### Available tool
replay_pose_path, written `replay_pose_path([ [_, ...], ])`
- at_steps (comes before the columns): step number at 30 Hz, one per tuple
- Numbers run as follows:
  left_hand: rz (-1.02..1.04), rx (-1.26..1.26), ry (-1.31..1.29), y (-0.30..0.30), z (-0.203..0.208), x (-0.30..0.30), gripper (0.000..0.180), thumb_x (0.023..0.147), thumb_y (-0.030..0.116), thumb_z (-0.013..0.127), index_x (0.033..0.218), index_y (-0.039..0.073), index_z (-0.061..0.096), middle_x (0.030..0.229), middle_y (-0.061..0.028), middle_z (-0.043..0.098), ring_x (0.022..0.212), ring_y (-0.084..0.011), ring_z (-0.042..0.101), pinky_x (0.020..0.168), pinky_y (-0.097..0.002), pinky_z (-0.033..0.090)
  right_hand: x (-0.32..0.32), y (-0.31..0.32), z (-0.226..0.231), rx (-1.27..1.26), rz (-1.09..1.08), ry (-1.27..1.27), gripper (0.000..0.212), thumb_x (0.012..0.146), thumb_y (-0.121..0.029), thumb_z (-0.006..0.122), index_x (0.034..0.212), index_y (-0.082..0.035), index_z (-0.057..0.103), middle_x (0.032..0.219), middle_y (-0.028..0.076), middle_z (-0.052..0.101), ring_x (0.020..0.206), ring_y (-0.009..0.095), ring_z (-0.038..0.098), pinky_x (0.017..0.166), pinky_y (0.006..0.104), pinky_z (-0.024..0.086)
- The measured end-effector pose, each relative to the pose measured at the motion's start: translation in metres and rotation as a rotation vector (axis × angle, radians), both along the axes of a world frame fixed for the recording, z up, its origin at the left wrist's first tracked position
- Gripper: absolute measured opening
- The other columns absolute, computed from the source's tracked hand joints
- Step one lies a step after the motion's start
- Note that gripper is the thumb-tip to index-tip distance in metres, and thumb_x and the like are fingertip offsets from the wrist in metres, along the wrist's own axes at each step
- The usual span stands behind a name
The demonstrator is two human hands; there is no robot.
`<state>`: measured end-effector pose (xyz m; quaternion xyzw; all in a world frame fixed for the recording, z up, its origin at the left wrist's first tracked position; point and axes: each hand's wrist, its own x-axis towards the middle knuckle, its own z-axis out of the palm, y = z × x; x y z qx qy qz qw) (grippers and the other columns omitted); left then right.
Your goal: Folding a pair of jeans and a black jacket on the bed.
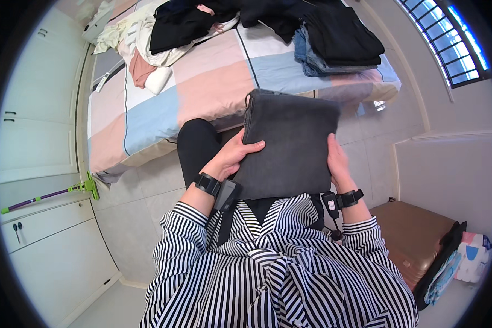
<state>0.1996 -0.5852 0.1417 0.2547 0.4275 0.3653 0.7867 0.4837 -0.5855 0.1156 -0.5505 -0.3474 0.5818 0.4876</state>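
Observation:
A folded dark grey garment (291, 146) is held up over my lap in a flat, squarish bundle. My left hand (236, 155) grips its left edge, with the thumb lying on top and the fingers partly hidden. On the opposite edge, my right hand (338, 159) is closed along the side, its fingers mostly behind the cloth. A thin dark loop shows at the garment's upper left corner. Beyond it, on the bed (208, 82), sits a stack of folded black clothing (341, 38) on top of folded blue jeans (310, 59).
Loose black clothes (183, 24), white cloth and a pink garment (141, 71) lie on the bed's far left. White cabinets (38, 142) line the left wall, with a green and purple mop (49, 194) against them. A brown suitcase (413, 235) stands at my right.

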Motion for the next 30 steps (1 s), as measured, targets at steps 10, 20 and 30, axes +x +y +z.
replay_pose_path([
  [10,-0.069,-0.129,0.139,0.001,-0.029,-0.005,0.047,0.095,0.019,0.061,0.134,-0.001,0.045,0.126,-0.011,0.058,0.109,-0.0181,0.059,0.094,-0.0326,0.05,0.006,-0.002,-0.027,-0.294,0.158,-0.116,0.059,0.101,-0.044,0.045,0.133,0.005,0.048,0.128,0.012,0.058,0.114,0.019,0.054,0.098,0.0308,0.042],
  [20,-0.034,0.316,0.862,0.012,-0.057,-0.026,0.063,0.097,0.037,0.05,0.143,-0.004,0.034,0.14,-0.0259,0.045,0.132,-0.036,0.043,0.108,-0.0382,0.036,-0.008,-0.005,-0.009,-0.159,0.166,-0.253,0.048,0.103,-0.034,0.044,0.132,0.004,0.049,0.124,0.011,0.059,0.113,0.017,0.054,0.097,0.0302,0.042],
  [30,-0.538,1.062,1.418,0.04,-0.03,0.021,0.067,0.096,0.046,0.048,0.148,0.008,0.031,0.156,-0.0112,0.026,0.145,-0.0352,0.017,0.114,-0.055,0.021,-0.005,-0.003,-0.025,-0.155,0.181,-0.294,0.047,0.103,-0.035,0.044,0.131,0.003,0.049,0.123,0.011,0.06,0.112,0.018,0.055,0.098,0.0312,0.041],
])
